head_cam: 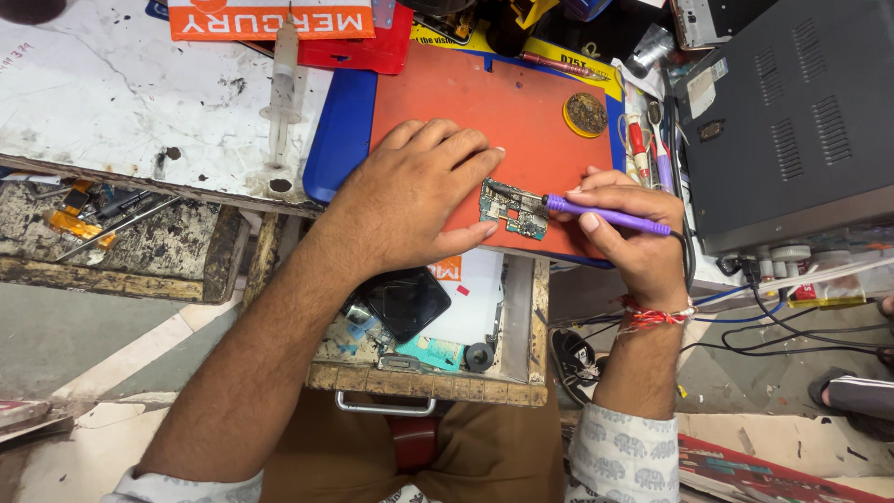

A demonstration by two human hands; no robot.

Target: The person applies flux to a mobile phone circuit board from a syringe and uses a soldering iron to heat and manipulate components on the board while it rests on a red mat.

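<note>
A small green circuit board [514,212] lies on an orange work mat [503,112] near its front edge. My left hand [414,196] rests flat on the mat, its fingertips pressing the board's left side. My right hand [624,228] grips a purple soldering iron [605,214] like a pen, its metal tip touching the board's top edge. A cable runs from the iron's rear toward the right.
A grey metal box [792,112] stands at the right with cables below. A round tin [586,114], tools [647,140], a syringe [282,84] and an open wooden drawer [428,363] holding a dark phone [405,300] surround the mat.
</note>
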